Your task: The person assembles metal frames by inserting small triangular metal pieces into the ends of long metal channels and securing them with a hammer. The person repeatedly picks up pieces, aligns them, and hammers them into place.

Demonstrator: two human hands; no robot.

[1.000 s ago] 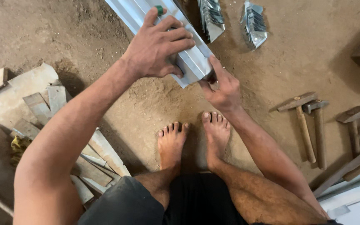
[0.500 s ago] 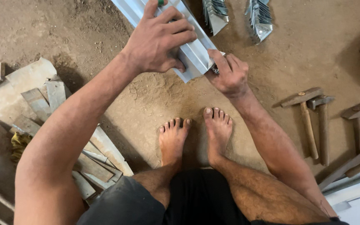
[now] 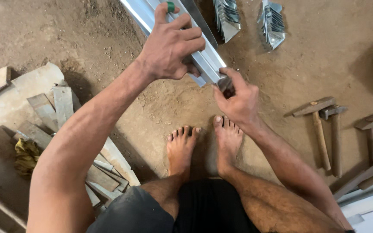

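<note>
A long folded sheet-metal channel [image 3: 145,13] runs from the top centre down to my hands, its near end just above my bare feet [image 3: 203,142]. My left hand [image 3: 171,45] presses down on top of it, fingers wrapped over its edge, a green ring on one finger. My right hand [image 3: 236,97] pinches the channel's near end corner, thumb and fingers closed around a small dark part there; what that part is I cannot tell.
Two stacks of bent metal brackets [image 3: 227,17] [image 3: 273,23] lie on the dirt floor at the top. Several hammers [image 3: 320,125] lie to the right. Wooden offcuts and boards [image 3: 61,108] with a yellow rag [image 3: 26,153] sit left. Pale metal sheets [image 3: 368,203] lie at the lower right.
My right hand has closed from a spread pose onto the channel's near end. The left hand stays pressed on the channel, and the view has drifted slightly.
</note>
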